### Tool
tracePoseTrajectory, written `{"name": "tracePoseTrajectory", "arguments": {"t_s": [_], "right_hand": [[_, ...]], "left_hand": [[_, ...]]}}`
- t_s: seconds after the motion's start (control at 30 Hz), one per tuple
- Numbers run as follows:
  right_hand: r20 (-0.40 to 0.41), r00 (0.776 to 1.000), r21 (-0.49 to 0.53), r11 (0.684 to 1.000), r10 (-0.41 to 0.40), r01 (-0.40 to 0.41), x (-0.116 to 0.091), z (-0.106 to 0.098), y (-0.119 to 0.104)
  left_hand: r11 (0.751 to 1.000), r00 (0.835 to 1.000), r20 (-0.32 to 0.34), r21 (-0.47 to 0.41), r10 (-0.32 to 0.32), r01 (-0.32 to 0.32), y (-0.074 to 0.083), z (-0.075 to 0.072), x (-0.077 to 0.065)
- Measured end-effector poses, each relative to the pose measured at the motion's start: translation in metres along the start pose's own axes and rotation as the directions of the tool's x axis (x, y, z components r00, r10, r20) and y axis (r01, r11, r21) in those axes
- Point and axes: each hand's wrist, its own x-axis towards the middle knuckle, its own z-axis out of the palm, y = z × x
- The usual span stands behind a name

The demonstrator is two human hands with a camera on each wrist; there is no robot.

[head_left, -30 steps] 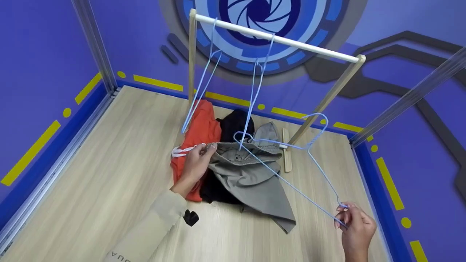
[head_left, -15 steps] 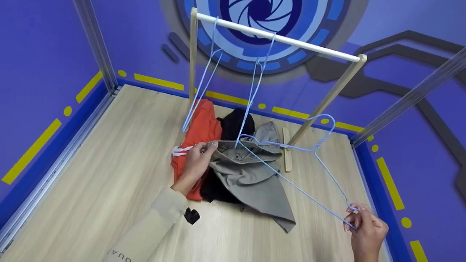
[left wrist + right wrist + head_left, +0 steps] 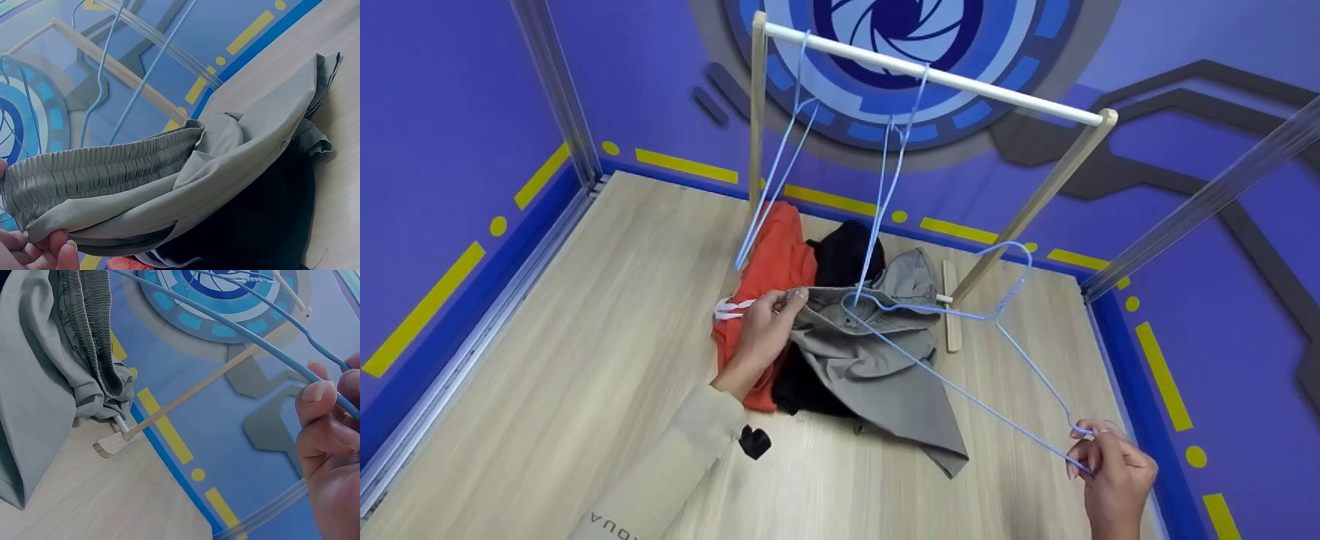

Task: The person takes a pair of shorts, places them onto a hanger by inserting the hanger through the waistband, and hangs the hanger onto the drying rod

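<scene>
Head view shows the left hand (image 3: 765, 330) pinching a grey-green fabric garment (image 3: 885, 382) by its gathered waistband (image 3: 101, 163). Near right, the right hand (image 3: 1116, 472) pinches one end of a blue hanger (image 3: 264, 343).

At seven o'clock in the head view, a short line of dark lettering (image 3: 613, 527) stands on the beige sleeve (image 3: 664, 465) of the left arm, running to the lower edge. A U appears discernible; the complete word is illegible.
</scene>
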Motion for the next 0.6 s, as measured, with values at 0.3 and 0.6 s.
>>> {"name": "tracePoseTrajectory", "arguments": {"t_s": [0.3, 0.6], "right_hand": [[0.087, 0.995, 0.027, 0.998, -0.052, 0.050, 0.001, 0.008, 0.004], [0.160, 0.977, 0.110, 0.986, -0.139, 0.122, 0.003, 0.017, 0.011]], "left_hand": [[0.999, 0.999, 0.010, 0.010, 0.046, -0.046, 0.002, 0.000, -0.001], [0.998, 0.998, 0.042, 0.023, 0.052, -0.053, 0.004, -0.002, -0.004]]}}
